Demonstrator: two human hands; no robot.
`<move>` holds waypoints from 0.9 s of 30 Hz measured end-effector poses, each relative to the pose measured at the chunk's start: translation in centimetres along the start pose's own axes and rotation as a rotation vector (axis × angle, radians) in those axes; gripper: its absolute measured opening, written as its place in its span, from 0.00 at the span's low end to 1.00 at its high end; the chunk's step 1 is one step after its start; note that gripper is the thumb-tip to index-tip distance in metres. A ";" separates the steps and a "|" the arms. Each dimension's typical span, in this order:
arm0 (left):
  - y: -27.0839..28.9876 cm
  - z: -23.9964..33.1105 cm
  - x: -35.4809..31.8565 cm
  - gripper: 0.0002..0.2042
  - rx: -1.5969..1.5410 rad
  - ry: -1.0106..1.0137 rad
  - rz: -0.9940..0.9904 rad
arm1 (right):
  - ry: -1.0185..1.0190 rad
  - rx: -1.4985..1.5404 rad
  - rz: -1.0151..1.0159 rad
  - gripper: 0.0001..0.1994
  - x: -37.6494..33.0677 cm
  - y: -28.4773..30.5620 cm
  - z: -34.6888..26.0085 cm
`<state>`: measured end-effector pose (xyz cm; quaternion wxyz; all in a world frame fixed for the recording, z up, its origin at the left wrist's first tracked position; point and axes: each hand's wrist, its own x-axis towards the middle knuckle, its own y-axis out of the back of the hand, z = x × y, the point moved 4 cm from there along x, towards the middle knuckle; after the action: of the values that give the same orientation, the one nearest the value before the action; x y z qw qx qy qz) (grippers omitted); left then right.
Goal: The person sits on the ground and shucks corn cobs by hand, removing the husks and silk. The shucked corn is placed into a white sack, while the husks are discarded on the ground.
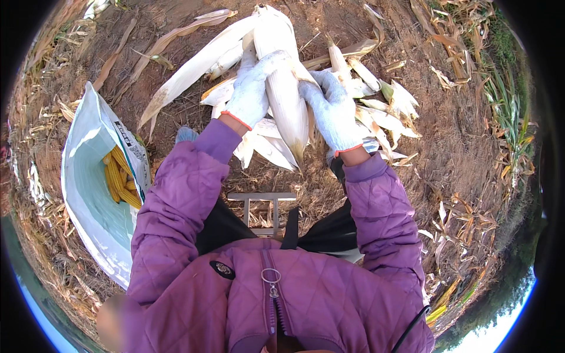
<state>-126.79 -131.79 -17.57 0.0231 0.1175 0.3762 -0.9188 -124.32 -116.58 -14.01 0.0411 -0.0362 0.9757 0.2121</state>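
Brown soil (453, 138) spreads all round the grip, littered with dry leaves and stalk scraps. The white sack (97, 194) stands left of the grip and nearer the body, beside the left sleeve; its mouth gapes upward, which probably suits an easy reach from the left hand.

Just right of the grip, and partly beneath it, lies a loose heap of pale husks (382, 120). Whether whole ears lie hidden among them I cannot tell; its closeness suggests a pile within reach of both hands.

The corn ear (286, 115), wrapped in pale husk, is in the grip itself, between the two hands, its pointed end toward the body. Long husk leaves (197, 70) splay beyond the grip and to its left, likely angled that way to leave the ear's near end free.

Below the grip, between the knees, shows a metal frame (262, 196).

The left hand (250, 91), in a white glove, is closed around the ear's left side, thumb laid across it, apparently to steady it. The right hand (331, 106), gloved alike, meets the ear's right side with fingers curled; whether they pinch the husk I cannot tell.

Bare yellow cobs (122, 179) rest inside the sack, left of the grip.
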 end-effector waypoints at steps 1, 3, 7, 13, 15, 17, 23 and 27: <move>-0.5 0.2 -0.4 0.24 -0.004 0.018 0.004 | 0.009 0.019 0.032 0.16 0.2 0.3 0.2; -0.7 0.1 -0.5 0.21 0.008 0.081 -0.003 | 0.077 -0.057 0.076 0.15 0.1 1.2 -0.3; 0.2 -0.1 -0.5 0.18 0.005 0.242 -0.092 | -0.016 0.242 -0.006 0.15 0.0 1.4 -0.9; 1.4 -1.9 -1.2 0.28 0.265 0.267 -0.291 | -0.137 0.733 -0.089 0.14 0.4 3.5 -3.3; 0.3 -2.1 -1.6 0.36 0.396 0.361 -0.289 | -0.090 0.738 -0.007 0.13 0.8 5.1 -2.8; -0.9 -1.4 -2.9 0.37 0.513 0.420 -0.356 | -0.083 0.834 0.167 0.12 1.7 8.0 -1.8; 0.6 -3.4 -3.7 0.34 0.353 0.465 -0.386 | -0.091 1.360 0.136 0.18 3.9 12.2 0.2; 1.6 -3.7 -2.5 0.28 0.144 0.558 -0.237 | 0.058 1.018 0.351 0.20 3.7 12.8 0.0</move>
<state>-123.39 -130.49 -20.64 -0.1970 0.3218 0.3130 -0.8716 -129.16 -105.16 -9.08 -0.0097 0.1460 0.9472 -0.2852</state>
